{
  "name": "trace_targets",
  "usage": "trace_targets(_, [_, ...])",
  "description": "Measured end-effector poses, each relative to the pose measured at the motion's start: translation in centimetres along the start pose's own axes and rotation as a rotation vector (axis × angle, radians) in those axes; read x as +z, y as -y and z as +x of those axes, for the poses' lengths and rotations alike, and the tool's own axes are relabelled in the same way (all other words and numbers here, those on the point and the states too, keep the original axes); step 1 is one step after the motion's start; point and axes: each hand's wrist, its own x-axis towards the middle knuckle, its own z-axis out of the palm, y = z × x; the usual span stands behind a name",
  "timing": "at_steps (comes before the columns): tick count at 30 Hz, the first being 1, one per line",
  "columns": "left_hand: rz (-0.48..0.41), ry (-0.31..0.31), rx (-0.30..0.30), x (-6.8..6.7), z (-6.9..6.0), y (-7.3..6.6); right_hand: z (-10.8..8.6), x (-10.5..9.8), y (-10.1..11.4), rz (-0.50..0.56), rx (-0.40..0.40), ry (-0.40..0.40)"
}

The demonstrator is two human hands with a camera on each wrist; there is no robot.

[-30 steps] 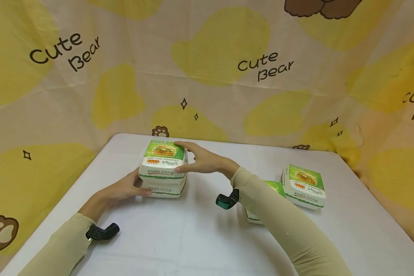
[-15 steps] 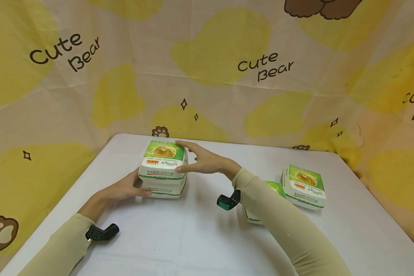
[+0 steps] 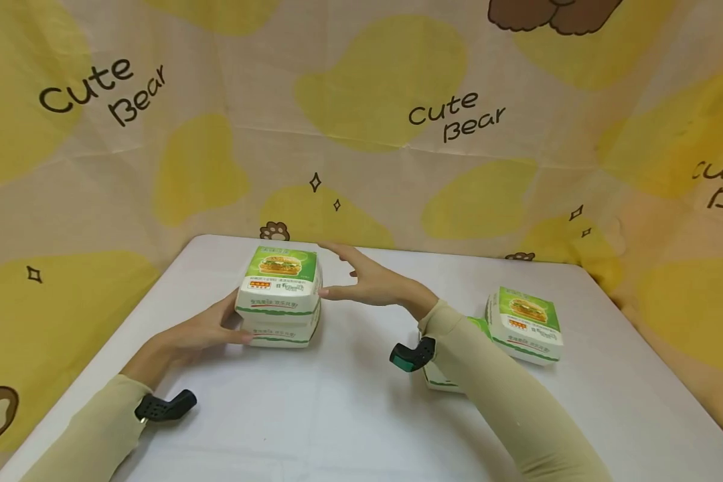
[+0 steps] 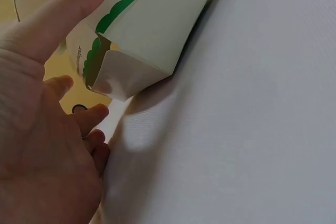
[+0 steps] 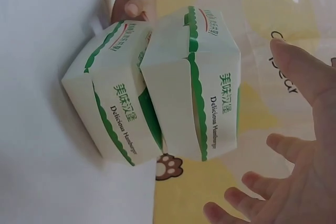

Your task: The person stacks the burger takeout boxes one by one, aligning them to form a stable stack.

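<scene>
Two white and green burger boxes stand stacked at the left back of the table, the upper box (image 3: 280, 284) on the lower box (image 3: 280, 331). My left hand (image 3: 201, 328) is at the stack's left side, its thumb near the lower box's front; in the left wrist view the fingers of the left hand (image 4: 52, 129) are spread. To the right of the stack is my right hand (image 3: 370, 278), fingers apart and holding nothing. The right wrist view shows a gap between the right hand (image 5: 294, 171) and the upper box (image 5: 191, 87).
Two more burger boxes are at the right: one box (image 3: 525, 325) in full view, the other box (image 3: 442, 380) partly hidden behind my right sleeve. The white table (image 3: 265, 428) ends at a patterned cloth (image 3: 361, 80) behind it.
My right hand has let go of the upper box and moved slightly right. The left hand stays beside the stack. The head view has shifted a little.
</scene>
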Motion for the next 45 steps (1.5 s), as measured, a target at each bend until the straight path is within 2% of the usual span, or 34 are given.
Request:
trace_targets(4, [0.033, 0.004, -0.016, -1.0, -0.5, -0.3, -1.1, -0.3, -0.2, -0.031, -0.018, -0.025])
trace_targets(11, [-0.011, 0.020, -0.007, -2.5, -1.3, -0.7, -3.3, -0.7, -0.7, -0.067, 0.004, -0.078])
trace_targets(16, [-0.040, 0.025, -0.018, -3.0, -1.4, -1.0, -4.5, -0.9, -0.9, -0.055, -0.029, -0.108])
trace_targets(20, [-0.001, 0.008, -0.055, -3.3, -1.4, -1.3, -5.5, -1.1, -1.1, -0.045, -0.050, -0.126])
trace_targets(24, [0.058, -0.033, -0.084, -3.5, -1.7, -1.6, -6.5, -1.1, -1.4, -0.033, -0.047, -0.141])
trace_targets(27, [0.068, -0.068, -0.074, -3.9, -2.0, -2.1, -7.3, -1.2, -1.8, -0.028, -0.041, -0.155])
trace_targets(34, [0.027, -0.195, -0.007, -4.3, -2.1, -3.0, -8.9, -1.5, -2.5, -0.025, -0.027, -0.177])
trace_targets(42, [0.024, -0.334, 0.122, -3.7, -1.6, -4.1, -10.0, -1.7, -3.5, -0.059, -0.007, -0.200])
trace_targets(45, [0.032, -0.394, 0.147, -3.5, -1.4, -4.7, -10.6, -2.0, -3.7, -0.070, 0.009, -0.214])
